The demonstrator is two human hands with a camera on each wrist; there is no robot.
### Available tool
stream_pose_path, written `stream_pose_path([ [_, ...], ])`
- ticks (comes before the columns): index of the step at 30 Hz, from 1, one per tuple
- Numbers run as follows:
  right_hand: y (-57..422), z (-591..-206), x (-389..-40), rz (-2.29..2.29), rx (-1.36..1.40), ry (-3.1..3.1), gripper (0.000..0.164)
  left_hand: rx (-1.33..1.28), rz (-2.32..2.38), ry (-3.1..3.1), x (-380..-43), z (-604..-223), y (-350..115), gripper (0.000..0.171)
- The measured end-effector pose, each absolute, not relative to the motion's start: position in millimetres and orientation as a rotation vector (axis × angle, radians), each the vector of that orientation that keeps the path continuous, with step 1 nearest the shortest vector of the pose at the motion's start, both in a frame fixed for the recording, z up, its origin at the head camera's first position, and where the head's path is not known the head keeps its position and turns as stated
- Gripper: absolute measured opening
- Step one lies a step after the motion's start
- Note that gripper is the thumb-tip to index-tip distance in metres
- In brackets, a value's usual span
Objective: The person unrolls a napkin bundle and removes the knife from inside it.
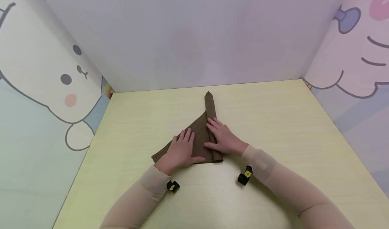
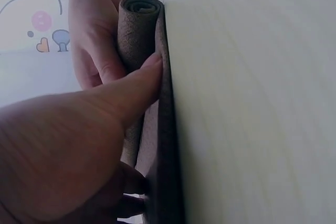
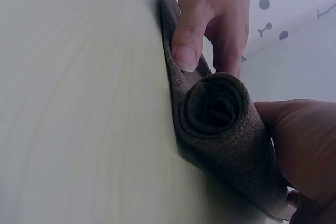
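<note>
A brown cloth (image 1: 200, 134) lies on the table, its left part a flat triangle and its right edge rolled into a tube (image 1: 209, 102) that tapers to a point at the far end. My left hand (image 1: 181, 151) rests spread on the flat part, thumb along the near edge. My right hand (image 1: 225, 139) lies over the tube, fingers extended across it and thumb reaching past its left side. The right wrist view shows the tube's spiral end (image 3: 215, 109) close up. In the left wrist view, my left thumb (image 2: 144, 77) presses the cloth beside the roll.
The pale wooden table (image 1: 273, 114) extends around the cloth on all sides. A plain light wall (image 1: 194, 36) stands at its back edge, with cartoon-printed panels (image 1: 39, 63) at left and right. Both wrists carry small black cameras (image 1: 244, 176).
</note>
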State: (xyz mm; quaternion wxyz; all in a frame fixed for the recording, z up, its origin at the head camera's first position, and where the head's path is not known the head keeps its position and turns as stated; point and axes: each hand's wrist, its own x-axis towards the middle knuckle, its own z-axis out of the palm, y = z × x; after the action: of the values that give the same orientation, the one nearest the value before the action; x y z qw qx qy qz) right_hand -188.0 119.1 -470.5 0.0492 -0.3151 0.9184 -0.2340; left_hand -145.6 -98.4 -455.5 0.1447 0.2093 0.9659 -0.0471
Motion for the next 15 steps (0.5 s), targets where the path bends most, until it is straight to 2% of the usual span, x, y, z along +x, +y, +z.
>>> stream_pose_path([
  [15, 111, -470, -187, -0.746, -0.951, 2.765, 0.084, 0.585, -0.094, 2.802, -147, -461, -119, 0.116],
])
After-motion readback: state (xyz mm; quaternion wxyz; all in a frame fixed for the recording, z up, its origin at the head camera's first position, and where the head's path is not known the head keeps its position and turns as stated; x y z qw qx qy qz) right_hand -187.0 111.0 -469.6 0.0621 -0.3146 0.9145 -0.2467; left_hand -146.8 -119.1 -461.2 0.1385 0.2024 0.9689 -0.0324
